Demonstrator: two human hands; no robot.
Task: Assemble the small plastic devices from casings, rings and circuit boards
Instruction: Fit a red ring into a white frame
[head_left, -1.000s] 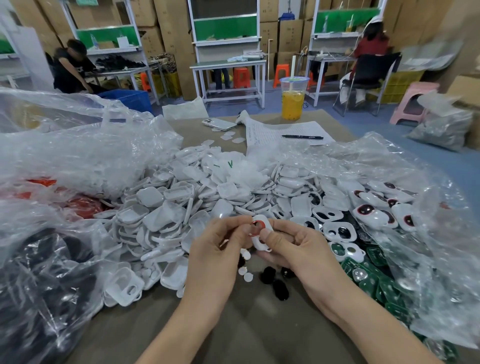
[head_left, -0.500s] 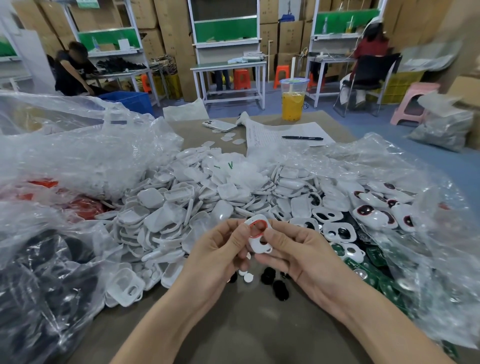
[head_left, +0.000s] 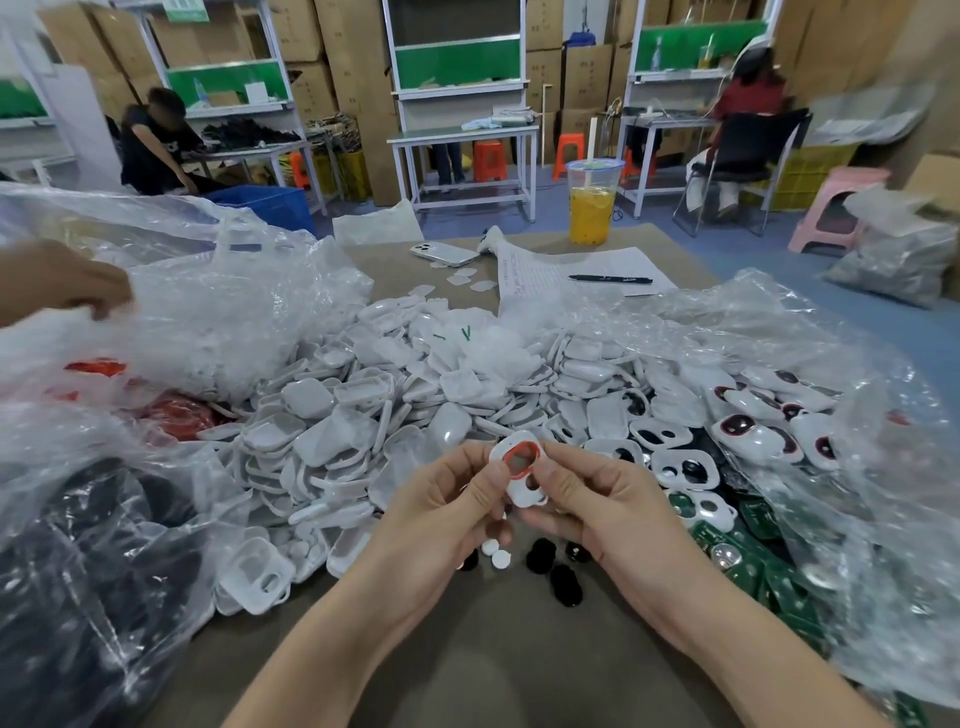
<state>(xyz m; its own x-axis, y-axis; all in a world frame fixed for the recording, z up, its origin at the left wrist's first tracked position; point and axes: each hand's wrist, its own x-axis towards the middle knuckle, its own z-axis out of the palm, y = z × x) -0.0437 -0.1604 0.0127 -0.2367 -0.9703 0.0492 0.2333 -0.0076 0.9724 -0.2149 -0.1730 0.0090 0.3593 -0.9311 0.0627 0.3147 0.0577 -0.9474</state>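
While pinching one white casing (head_left: 519, 493) from both sides, w/ left hand (head_left: 441, 509) on its left edge and right hand (head_left: 597, 499) on its right edge, seem to be seating one red ring (head_left: 521, 474) in the bigger opening. Clamped on the casing w/ thumb and fingers of both hands, thumbs close to the ring. Cannot tell if ring fully seated.

Held right btw the hands, above the surface (head_left: 493, 665), not touching it. Long axis pointing away from the body: ring end far, small-hole end near, leaning a little. Equal reach for both hands, neither nearer. Prob. next: pressing round the ring rim w/ both thumbs.

Counts: in the hands 1 casing, 1 ring. Just below the hands, on the surface: 2 small white discs (head_left: 496, 553), approx. 4 black pieces (head_left: 565, 587). Beyond and left of the hands: loose casings (head_left: 363, 415) in a heap, too many to count. Right of right hand: green circuit boards (head_left: 748, 566), partly under plastic, no. unclear.
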